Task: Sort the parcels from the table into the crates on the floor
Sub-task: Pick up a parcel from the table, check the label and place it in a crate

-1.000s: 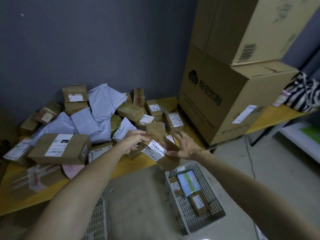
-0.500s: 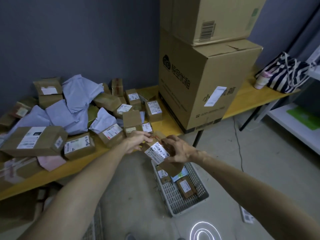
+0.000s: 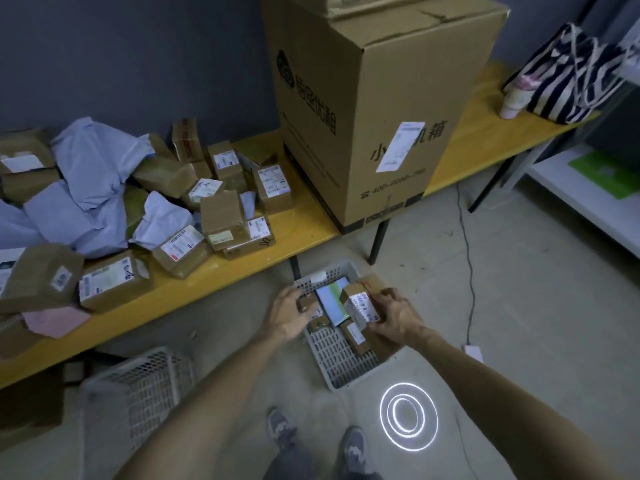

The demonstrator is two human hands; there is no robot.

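Over the crate (image 3: 334, 367) at 6 o'clock of the counter (image 3: 301, 226), both hands now lower parcels carried from the pile: right hand (image 3: 394, 315) gripping a labelled box (image 3: 360, 304), left hand (image 3: 289, 313) curled around a smaller parcel (image 3: 306, 303).

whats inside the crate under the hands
In the grey crate: small brown boxes and a flat green-and-white packet. Both hands and the held labelled box cover the rest.

The big carton (image 3: 374, 126) in the upper middle of the frame bears black Chinese characters down its left face, a round logo above them, and "小" and "箱" on its right face, with "400" starting a blurred number below; parcel labels are unreadable
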